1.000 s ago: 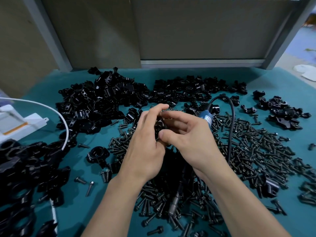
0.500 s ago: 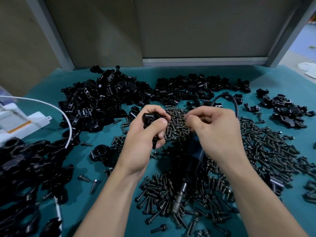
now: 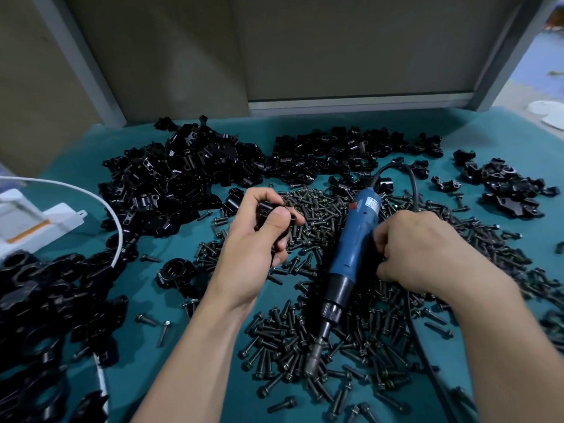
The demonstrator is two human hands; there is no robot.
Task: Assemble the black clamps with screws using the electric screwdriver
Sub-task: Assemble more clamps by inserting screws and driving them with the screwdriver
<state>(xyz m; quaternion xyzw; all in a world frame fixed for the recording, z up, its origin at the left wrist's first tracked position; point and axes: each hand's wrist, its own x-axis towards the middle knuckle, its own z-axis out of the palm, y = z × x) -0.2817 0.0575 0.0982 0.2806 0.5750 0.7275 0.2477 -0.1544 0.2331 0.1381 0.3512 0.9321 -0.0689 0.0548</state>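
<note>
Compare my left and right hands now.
The left hand grips a black clamp, thumb on top; the right hand curls its fingers against the blue electric screwdriver lying on the screws. The left hand shows its thumb, the right hand its back. Both are bare, fingers curled.

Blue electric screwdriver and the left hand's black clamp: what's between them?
Head view: a heap of loose dark metal screws on the teal mat fills that gap.

the teal matt cloth-like covering of the counter point(image 3: 91, 166) looks smooth. glossy black clamp pieces point(image 3: 183, 178) catch highlights. dark metal flanged screws point(image 3: 305, 206) have a dull sheen. the blue plastic-bodied electric screwdriver point(image 3: 354, 239) ends in a bright metal bit tip point(image 3: 316, 354), trailing a black rubbery cable point(image 3: 413, 184).
</note>
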